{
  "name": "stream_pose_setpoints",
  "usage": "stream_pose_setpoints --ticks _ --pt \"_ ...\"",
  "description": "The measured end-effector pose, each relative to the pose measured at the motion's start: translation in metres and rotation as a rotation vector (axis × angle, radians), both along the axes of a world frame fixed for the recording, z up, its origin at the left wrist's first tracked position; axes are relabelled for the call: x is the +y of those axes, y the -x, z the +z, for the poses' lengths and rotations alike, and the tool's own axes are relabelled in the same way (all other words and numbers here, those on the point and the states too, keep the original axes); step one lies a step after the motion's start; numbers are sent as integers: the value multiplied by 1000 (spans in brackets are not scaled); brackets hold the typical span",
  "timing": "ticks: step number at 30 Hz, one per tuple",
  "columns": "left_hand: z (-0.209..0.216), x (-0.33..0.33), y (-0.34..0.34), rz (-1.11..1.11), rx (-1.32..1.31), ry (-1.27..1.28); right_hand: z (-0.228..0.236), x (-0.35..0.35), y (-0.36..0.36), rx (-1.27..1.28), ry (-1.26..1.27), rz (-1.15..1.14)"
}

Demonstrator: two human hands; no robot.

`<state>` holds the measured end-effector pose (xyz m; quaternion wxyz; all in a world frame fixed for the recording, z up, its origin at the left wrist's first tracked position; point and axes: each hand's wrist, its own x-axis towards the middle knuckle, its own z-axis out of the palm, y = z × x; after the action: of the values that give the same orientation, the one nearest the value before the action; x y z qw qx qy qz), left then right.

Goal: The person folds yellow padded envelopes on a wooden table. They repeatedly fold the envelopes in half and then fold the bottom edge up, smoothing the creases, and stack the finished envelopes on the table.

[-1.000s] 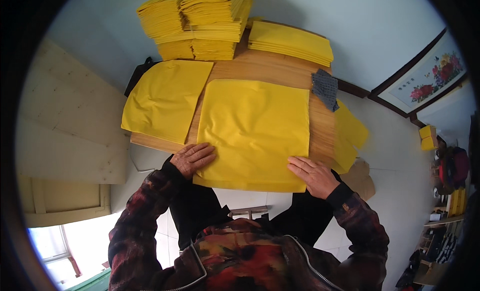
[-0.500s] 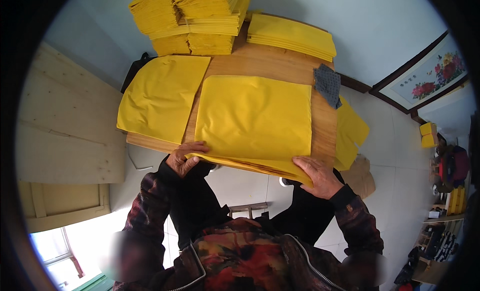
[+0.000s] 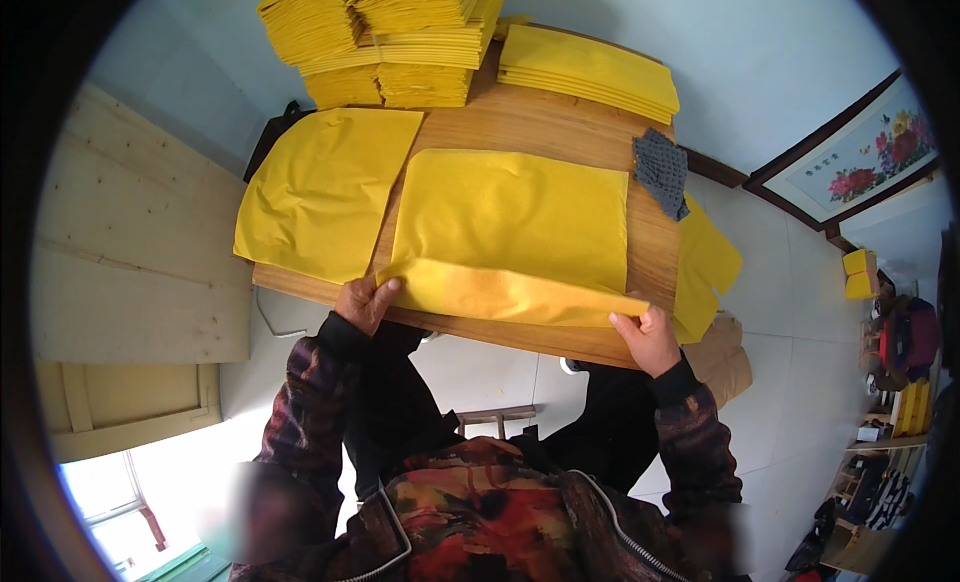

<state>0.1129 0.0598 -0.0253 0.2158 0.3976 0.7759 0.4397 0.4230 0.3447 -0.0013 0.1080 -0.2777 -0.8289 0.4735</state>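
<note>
A yellow fabric sheet (image 3: 510, 212) lies in front of me on the wooden table (image 3: 655, 247), its near edge turned up into a long flap. My left hand (image 3: 368, 300) pinches the flap's left end between thumb and fingers. At the opposite end, my right hand (image 3: 648, 334) grips the flap, thumb on the near side. Between the hands the flap stretches almost straight, just above the table's front edge. Whether the sheet is one layer or several, I cannot tell.
Another yellow sheet (image 3: 325, 187) lies at the left. Tied yellow bundles (image 3: 410, 47) are piled at the back, beside a folded yellow stack (image 3: 590, 72). A grey cloth (image 3: 660, 172) rests at the right edge, with yellow fabric (image 3: 705, 267) hanging beyond it.
Both hands have raised the sheet's near edge and turned it inward over the table. The layered edges seen before are now hidden behind the flap. My right hand has moved slightly up and right.
</note>
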Motion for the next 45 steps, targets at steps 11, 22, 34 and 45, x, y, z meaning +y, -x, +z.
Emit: stream_pose_setpoints --ticks 11,22,34,45 --pt "-7 31 -15 404 206 107 -15 11 33 -172 -193 -241" --pt "-4 37 -24 436 311 104 -22 1 52 -243 -445 -405" --pt "-15 43 -21 470 586 223 -22 -12 60 -275 -468 -562" --pt "-17 44 -24 455 622 270 -13 -23 66 -476 -547 -539"
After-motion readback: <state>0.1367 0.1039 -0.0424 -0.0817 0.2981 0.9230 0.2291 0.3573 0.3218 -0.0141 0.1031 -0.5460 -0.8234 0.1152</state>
